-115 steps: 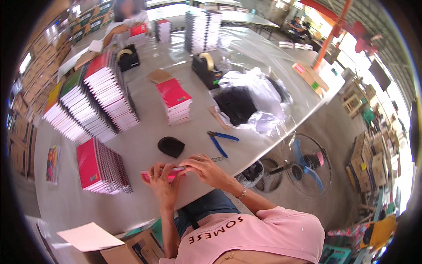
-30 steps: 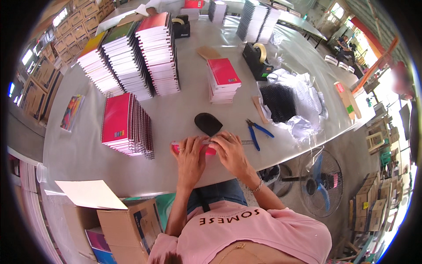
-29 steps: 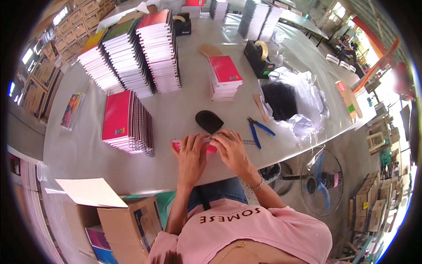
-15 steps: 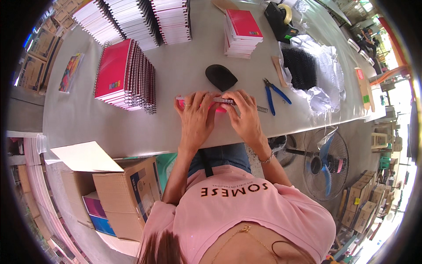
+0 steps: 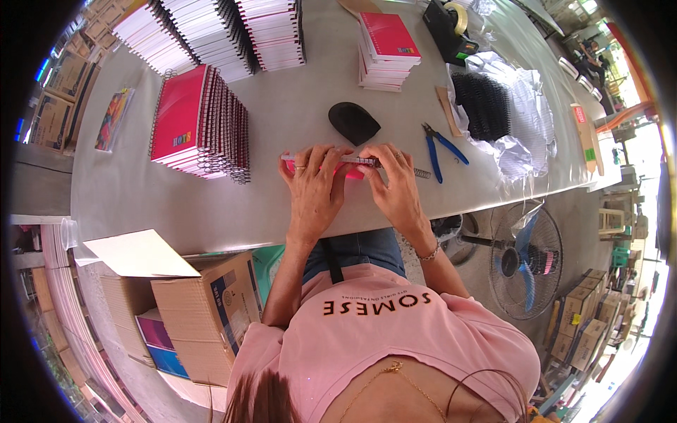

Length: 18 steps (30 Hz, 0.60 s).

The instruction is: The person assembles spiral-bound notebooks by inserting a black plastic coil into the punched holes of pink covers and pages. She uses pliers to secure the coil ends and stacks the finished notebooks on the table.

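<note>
Head view | pink notebook (image 5: 319,166) under left hand (image 5: 315,189) and right hand (image 5: 396,189)

At the frame's centre, the left hand (image 5: 315,189) and right hand (image 5: 397,185) are pressing a pink notebook (image 5: 319,163) with its wire spiral (image 5: 395,166) against the grey table (image 5: 296,120).
</note>
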### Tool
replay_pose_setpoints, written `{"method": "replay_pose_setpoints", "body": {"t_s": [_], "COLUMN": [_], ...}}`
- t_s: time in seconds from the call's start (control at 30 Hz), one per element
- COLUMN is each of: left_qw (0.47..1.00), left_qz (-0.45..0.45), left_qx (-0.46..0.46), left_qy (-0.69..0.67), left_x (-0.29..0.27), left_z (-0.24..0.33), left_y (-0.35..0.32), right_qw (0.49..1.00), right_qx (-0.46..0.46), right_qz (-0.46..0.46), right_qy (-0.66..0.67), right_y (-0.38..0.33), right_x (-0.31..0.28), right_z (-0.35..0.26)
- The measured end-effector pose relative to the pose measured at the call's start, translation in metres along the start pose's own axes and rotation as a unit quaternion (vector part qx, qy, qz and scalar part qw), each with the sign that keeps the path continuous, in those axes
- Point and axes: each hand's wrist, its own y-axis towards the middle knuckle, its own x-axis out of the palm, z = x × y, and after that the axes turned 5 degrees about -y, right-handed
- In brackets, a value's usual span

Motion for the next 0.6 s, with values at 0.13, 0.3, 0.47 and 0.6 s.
{"method": "replay_pose_setpoints", "body": {"t_s": [0.13, 0.3, 0.47, 0.6], "left_qw": [1.0, 1.0, 1.0, 1.0], "left_qz": [-0.005, -0.002, 0.001, -0.014], "left_qx": [-0.006, -0.008, 0.001, -0.01], "left_qy": [-0.004, 0.004, 0.004, -0.005], "left_x": [-0.0008, 0.0002, 0.0005, 0.0022], "left_z": [0.0013, 0.0019, 0.0004, -0.0019], "left_y": [-0.0012, -0.002, -0.0019, -0.0035], "right_qw": [1.0, 0.999, 0.999, 0.999], "right_qx": [-0.019, -0.03, -0.029, -0.028], "right_qz": [0.015, 0.016, 0.01, 0.011], "right_qy": [-0.017, -0.02, -0.018, -0.017], "right_y": [-0.0006, 0.0001, -0.0006, -0.0011], "right_x": [0.0007, -0.0012, -0.0008, -0.0018], "right_z": [0.0004, -0.0007, -0.0003, -0.0009]}}
